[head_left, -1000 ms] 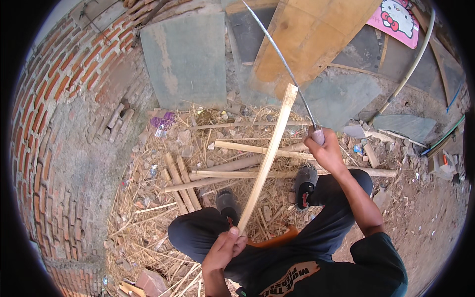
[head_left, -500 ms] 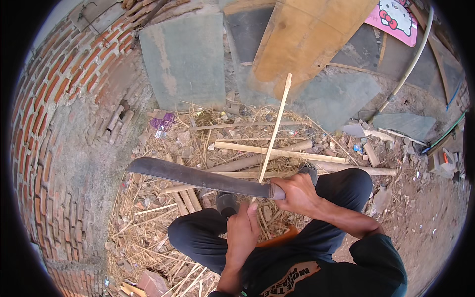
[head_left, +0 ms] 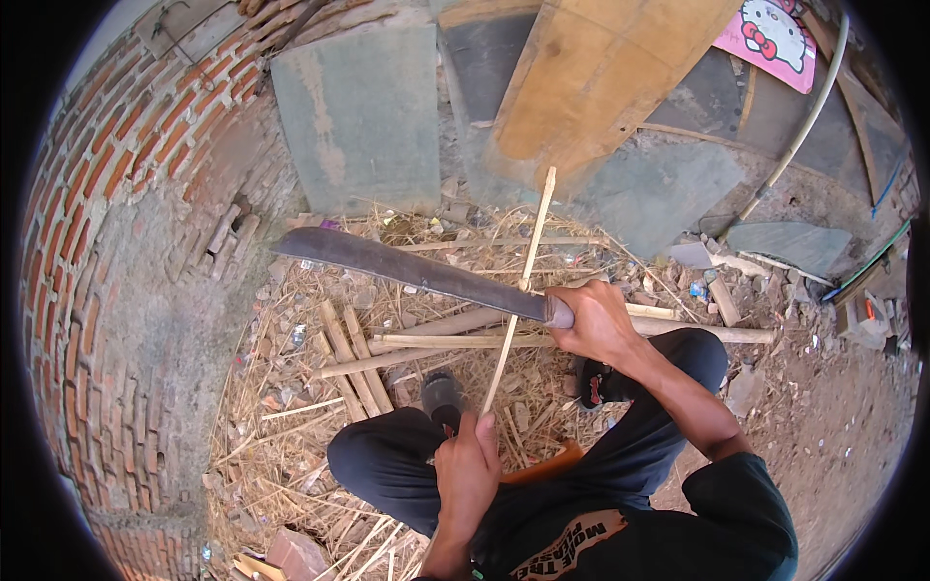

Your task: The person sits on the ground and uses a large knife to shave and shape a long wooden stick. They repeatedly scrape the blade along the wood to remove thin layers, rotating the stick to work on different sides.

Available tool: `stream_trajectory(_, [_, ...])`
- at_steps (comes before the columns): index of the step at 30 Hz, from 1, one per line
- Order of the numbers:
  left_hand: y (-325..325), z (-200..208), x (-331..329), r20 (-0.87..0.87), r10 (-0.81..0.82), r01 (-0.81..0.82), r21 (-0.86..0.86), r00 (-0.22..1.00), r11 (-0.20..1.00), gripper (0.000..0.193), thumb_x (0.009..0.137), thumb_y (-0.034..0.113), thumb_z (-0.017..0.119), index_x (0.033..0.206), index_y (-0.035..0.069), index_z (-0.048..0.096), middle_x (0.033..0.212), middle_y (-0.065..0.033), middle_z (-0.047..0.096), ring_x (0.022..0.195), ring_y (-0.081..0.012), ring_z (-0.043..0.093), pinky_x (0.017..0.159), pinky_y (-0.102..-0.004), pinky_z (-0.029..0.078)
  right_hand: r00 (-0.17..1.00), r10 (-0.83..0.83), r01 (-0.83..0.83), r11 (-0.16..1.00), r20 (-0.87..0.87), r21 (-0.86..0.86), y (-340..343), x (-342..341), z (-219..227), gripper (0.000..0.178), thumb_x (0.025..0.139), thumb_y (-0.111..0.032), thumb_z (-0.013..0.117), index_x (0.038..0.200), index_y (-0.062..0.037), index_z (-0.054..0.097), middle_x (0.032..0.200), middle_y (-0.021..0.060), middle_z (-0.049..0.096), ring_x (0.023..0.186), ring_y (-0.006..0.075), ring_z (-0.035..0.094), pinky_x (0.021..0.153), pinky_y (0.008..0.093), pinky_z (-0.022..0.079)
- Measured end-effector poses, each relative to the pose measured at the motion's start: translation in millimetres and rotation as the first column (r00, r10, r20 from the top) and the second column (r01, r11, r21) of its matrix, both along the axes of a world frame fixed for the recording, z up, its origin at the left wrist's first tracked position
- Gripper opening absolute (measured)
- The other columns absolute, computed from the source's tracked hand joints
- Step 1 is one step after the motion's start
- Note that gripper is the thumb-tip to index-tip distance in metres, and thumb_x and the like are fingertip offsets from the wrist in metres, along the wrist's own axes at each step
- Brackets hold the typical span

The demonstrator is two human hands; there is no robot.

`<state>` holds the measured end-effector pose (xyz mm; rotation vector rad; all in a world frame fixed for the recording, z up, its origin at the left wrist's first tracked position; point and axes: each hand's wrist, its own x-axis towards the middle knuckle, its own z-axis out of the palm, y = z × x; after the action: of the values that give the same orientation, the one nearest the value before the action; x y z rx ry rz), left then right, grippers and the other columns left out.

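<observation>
My right hand (head_left: 593,324) is closed round the wooden handle of a machete (head_left: 417,271). Its long dark blade points left and crosses over a thin pale bamboo strip (head_left: 535,242), near the strip's middle. The lower end of that strip is gripped in my left hand (head_left: 468,463), close to my body between my knees. From there the strip slants up and away, its far tip just below a brown board. Whether the blade touches the strip, I cannot tell.
Bamboo poles (head_left: 465,341) and split pieces (head_left: 349,358) lie on straw and rubble before my feet. A brick wall (head_left: 97,290) rises at left. Grey-green panels (head_left: 363,126) and a brown board (head_left: 601,87) lean at the back. A pale pole (head_left: 799,126) leans at right.
My right hand and the machete have moved away from me along the strip. My left hand and the strip have shifted slightly nearer to my body.
</observation>
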<state>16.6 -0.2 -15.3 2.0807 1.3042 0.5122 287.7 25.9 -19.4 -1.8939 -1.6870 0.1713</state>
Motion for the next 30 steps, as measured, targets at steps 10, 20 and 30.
stream_trajectory(10, [2, -7, 2, -0.049, 0.028, -0.021, 0.128, 0.998, 0.992, 0.030, 0.108, 0.021, 0.049, 0.086, 0.001, 0.053, 0.058, -0.0236, 0.055, 0.057, -0.0481, 0.058, 0.052, -0.0553, 0.040, 0.989, 0.147, -0.147, 0.989, 0.012, -0.022, -5, -10, 2, 0.026, 0.068, -0.014, 0.071, 0.092, -0.0057, 0.075, 0.072, 0.0212, 0.068, 0.069, 0.0412, 0.068, 0.066, 0.0465, 0.055])
stream_trajectory(20, [-8, -6, -14, -0.129, 0.012, -0.002, 0.077, 0.992, 0.997, 0.025, 0.106, 0.024, 0.053, 0.092, 0.004, 0.053, 0.061, -0.0241, 0.061, 0.059, -0.0473, 0.063, 0.053, -0.0568, 0.047, 0.996, 0.073, -0.074, 0.997, -0.049, -0.032, 14, 22, 8, 0.022, 0.075, -0.017, 0.069, 0.093, -0.0053, 0.076, 0.077, 0.0223, 0.070, 0.072, 0.0414, 0.070, 0.072, 0.0479, 0.058])
stream_trajectory(30, [-14, -4, -30, -0.132, -0.009, 0.013, 0.031, 0.991, 0.999, 0.025, 0.107, 0.017, 0.050, 0.088, 0.002, 0.057, 0.060, -0.0235, 0.057, 0.059, -0.0469, 0.061, 0.054, -0.0540, 0.043, 0.997, 0.075, -0.076, 0.997, -0.012, -0.026, 13, 27, 12, 0.020, 0.073, -0.016, 0.068, 0.090, -0.0082, 0.076, 0.073, 0.0207, 0.068, 0.068, 0.0400, 0.069, 0.067, 0.0479, 0.056])
